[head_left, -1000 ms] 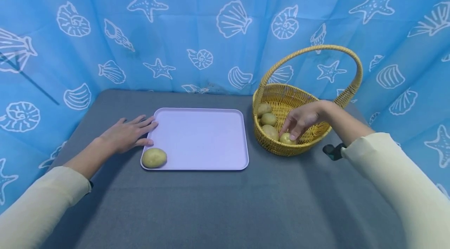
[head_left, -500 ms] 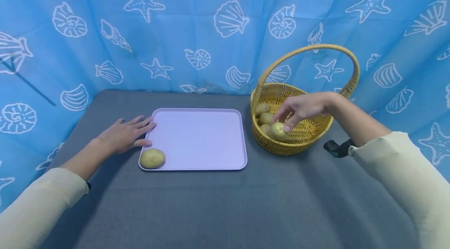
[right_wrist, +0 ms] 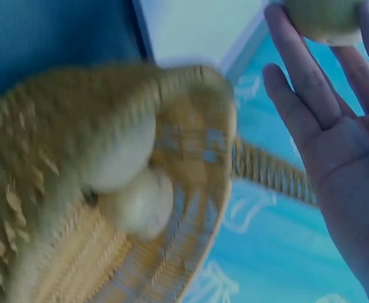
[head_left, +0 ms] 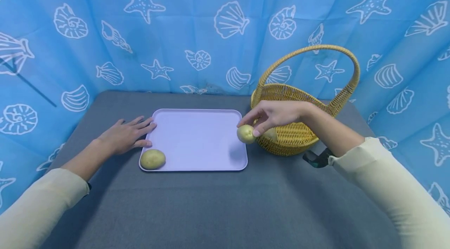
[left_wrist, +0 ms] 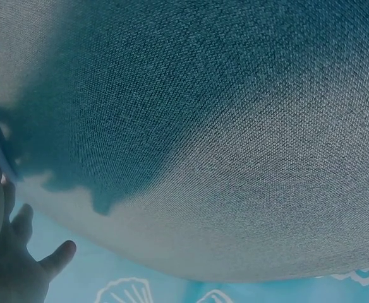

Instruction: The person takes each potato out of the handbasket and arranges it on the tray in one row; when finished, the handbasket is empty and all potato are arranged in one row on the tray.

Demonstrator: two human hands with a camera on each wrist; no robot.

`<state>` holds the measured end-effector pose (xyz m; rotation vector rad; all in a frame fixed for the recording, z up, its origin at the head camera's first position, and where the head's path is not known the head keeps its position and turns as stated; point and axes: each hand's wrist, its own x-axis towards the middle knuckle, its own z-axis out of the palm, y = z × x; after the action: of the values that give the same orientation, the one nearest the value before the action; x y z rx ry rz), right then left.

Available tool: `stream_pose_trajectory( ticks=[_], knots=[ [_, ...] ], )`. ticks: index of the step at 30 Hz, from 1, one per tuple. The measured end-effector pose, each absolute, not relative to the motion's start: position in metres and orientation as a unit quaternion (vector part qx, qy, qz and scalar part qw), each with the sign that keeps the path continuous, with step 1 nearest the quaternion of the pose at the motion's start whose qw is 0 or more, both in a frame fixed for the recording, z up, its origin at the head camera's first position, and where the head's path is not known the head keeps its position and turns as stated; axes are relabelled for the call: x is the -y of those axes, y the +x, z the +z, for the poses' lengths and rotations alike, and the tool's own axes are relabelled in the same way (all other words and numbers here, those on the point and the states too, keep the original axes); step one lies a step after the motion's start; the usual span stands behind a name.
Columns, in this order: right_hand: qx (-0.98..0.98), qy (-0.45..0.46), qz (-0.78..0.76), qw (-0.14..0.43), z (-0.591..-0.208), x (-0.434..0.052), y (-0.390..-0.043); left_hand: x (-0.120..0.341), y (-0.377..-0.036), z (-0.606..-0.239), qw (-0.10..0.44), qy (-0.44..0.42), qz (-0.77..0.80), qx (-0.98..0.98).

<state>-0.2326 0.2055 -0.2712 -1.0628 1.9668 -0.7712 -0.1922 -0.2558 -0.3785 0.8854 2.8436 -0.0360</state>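
Note:
My right hand [head_left: 272, 116] pinches a potato [head_left: 245, 134] between thumb and fingertips, over the right edge of the lilac tray [head_left: 197, 139]. Behind that hand stands a yellow wicker basket [head_left: 288, 148] with a tall handle; in the right wrist view potatoes [right_wrist: 143, 202] show inside the basket. On the left, my left hand [head_left: 123, 136] lies with straight, spread fingers, their tips on the tray's left rim. Another potato [head_left: 152, 159] rests in the tray's front left corner, just below the left thumb. The left wrist view shows part of that hand and its shadow on the cloth.
A grey cloth [head_left: 211, 210] covers the table. Behind it hangs a blue curtain [head_left: 175, 38] with white shells and starfish. The basket's handle [head_left: 316, 47] arches up behind the right forearm.
The right hand has lifted a potato out of the basket and carried it left to the tray's right edge. The left hand and the potato on the tray stay in place.

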Motion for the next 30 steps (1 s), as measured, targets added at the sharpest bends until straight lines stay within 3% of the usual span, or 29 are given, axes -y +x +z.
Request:
stream_pose_trajectory(
  ticks=[15, 30],
  knots=[
    [-0.761, -0.438, -0.376, 0.297, -0.343, -0.123, -0.208, 0.256, -0.192, -0.379, 0.088, 0.291, -0.019, -0.952],
    [-0.762, -0.432, -0.41, 0.257, -0.375, -0.054, -0.193, 0.255, -0.193, -0.38, 0.092, 0.284, -0.015, -0.954]
  ],
)
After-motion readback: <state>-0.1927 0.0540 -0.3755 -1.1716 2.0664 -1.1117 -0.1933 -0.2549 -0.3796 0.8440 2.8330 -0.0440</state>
